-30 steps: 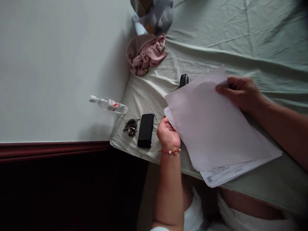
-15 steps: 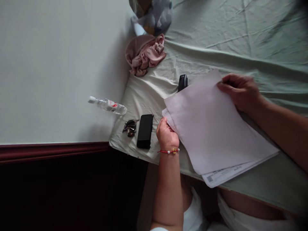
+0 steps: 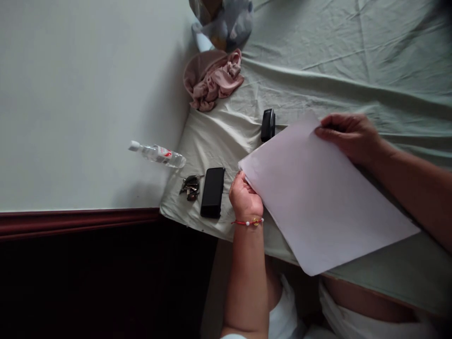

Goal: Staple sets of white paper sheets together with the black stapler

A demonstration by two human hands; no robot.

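Observation:
A stack of paper sheets (image 3: pixel 328 197), blank white on top, slants over the front edge of the cloth-covered table. My left hand (image 3: pixel 246 195), with a red beaded bracelet at the wrist, is closed on the stack's left corner; some of its fingers are hidden under the paper. At the far corner, my right hand (image 3: pixel 353 136) pinches the sheets between thumb and fingers. Just beyond the paper's far edge lies a black stapler (image 3: pixel 268 125). A black phone (image 3: pixel 212 193) rests to the left of my left hand.
Beside the phone is a bunch of keys (image 3: pixel 191 187). A clear plastic bottle (image 3: pixel 158 155) with a white cap stands near the wall (image 3: pixel 88 94). Farther back are a crumpled pink cloth (image 3: pixel 215 82) and a plastic bag (image 3: pixel 229 23). The green tablecloth (image 3: pixel 318 52) is wrinkled.
The top sheet has come down toward me and lines up with the printed sheets beneath, which it now covers. My right hand moved slightly nearer and left; more of the stapler shows.

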